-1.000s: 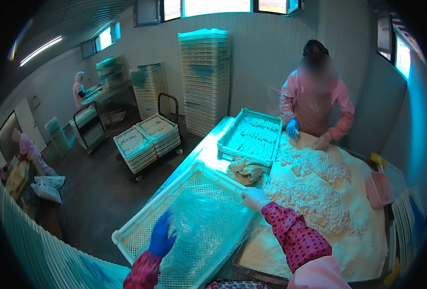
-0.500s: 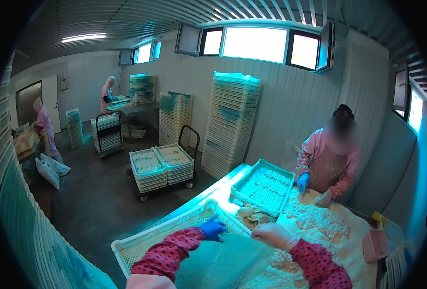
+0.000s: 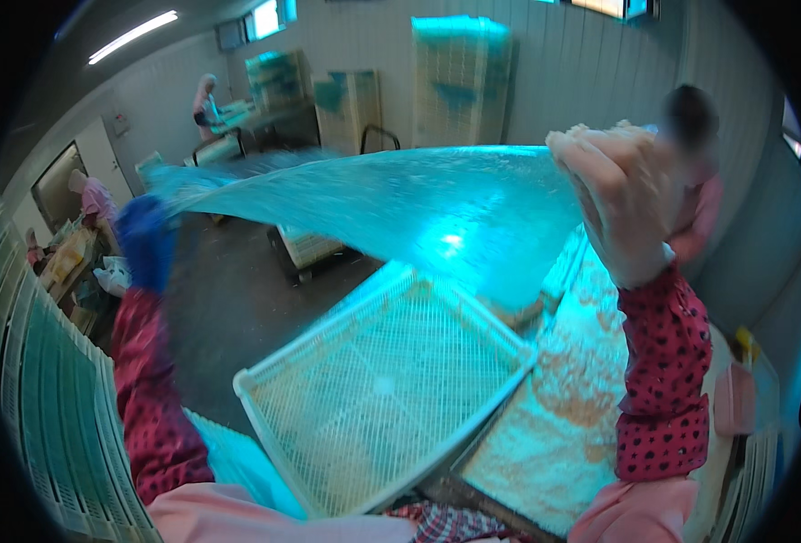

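Note:
A translucent teal sheet, like thin plastic film, is stretched in the air between my raised hands. My left hand, in a blue glove, is closed on its left end. At its right end, my right hand grips the sheet, wearing a pale glove. Below the sheet lies a shallow white plastic crate with a mesh bottom, and nothing lies in it. The sheet hides part of the work table beyond and the crate of rolls seen there earlier.
A floured work surface lies right of the crate. Beyond my right hand stands a co-worker, partly hidden. Tall crate stacks line the back wall, and more crates stand close at left. A pink tub sits at far right.
Both my hands have risen and spread wide apart, lifting the sheet off the crate and pulling it out. The view has tilted down, showing the whole crate bottom.

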Demonstrator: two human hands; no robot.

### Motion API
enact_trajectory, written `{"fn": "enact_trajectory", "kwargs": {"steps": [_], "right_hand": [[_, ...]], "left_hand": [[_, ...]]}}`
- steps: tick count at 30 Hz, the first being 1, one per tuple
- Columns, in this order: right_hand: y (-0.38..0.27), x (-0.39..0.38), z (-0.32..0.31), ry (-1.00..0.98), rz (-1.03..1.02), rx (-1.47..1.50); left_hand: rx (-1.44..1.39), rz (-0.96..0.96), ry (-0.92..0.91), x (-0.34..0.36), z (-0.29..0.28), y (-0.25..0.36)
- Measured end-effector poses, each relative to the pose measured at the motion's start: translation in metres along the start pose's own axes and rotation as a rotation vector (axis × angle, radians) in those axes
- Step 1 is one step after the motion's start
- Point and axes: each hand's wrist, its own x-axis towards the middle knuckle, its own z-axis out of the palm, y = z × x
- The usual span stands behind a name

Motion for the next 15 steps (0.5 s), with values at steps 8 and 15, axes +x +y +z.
{"fn": "enact_trajectory", "kwargs": {"steps": [8,15], "right_hand": [[-0.104,-0.167,0.016,-0.454,0.178,0.408],[-0.155,-0.31,0.054,-0.93,0.237,0.153]], "left_hand": [[-0.066,-0.08,-0.384,-0.207,-0.118,0.12],[-0.303,0.078,-0.698,-0.26,-0.123,0.261]]}}
